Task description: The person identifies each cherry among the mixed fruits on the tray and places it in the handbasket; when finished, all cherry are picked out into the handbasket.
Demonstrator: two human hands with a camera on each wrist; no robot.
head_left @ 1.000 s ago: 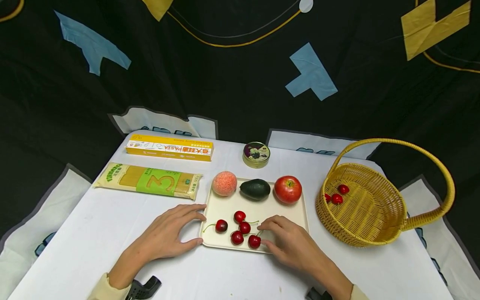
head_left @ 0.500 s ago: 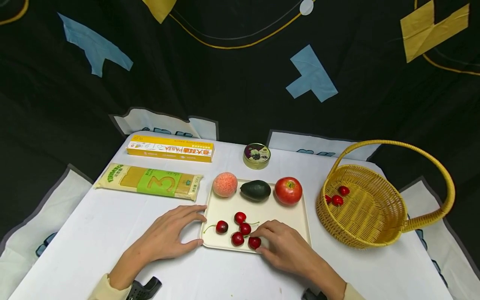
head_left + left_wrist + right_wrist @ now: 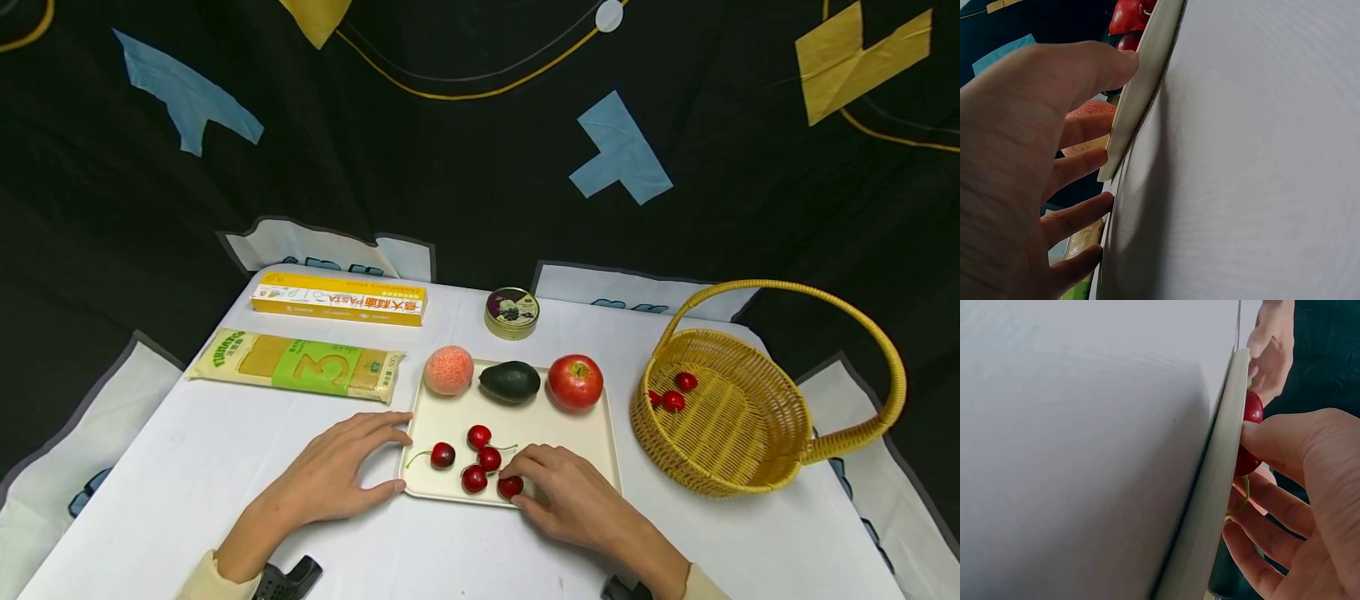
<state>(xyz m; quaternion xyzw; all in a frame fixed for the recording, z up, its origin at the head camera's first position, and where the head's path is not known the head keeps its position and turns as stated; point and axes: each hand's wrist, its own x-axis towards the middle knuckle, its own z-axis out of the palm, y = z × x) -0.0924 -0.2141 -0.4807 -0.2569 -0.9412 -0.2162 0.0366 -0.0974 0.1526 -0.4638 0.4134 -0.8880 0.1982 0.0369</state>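
head view: a person works with two bare hands at a cream tray (image 3: 581,433), which lies between them on a white table (image 3: 195,467).
left hand (image 3: 341,467): the fingers and the thumb are spread; their tips are at the tray's left edge, and the hand holds nothing.
right hand (image 3: 573,496): it comes over the near edge of the tray, and the thumb and forefinger pinch the near cherry (image 3: 509,487).
near cherry: dark red, at the tips of the right hand, low at the near edge of the tray; the right wrist view shows a green stem (image 3: 1247,492) among the fingers.
loose cherries (image 3: 473,478): four are on the tray between the hands; three are gathered just beside the right fingertips, the fourth is nearer to the left hand, its stalk turned toward this hand.
far side of tray: beyond both hands stand in a row a pinkish peach (image 3: 448,370), a dark green avocado (image 3: 510,382) and a red apple (image 3: 575,382).
beyond the tray: a round tin (image 3: 512,313), farther from the hands than the fruits.
right of right hand: a wicker basket (image 3: 675,454) with tall handle; red cherries (image 3: 673,402) lie inside, on the side toward the hand.
beyond left hand: a noodle bag (image 3: 315,365), and behind it a yellow pasta box (image 3: 339,300).
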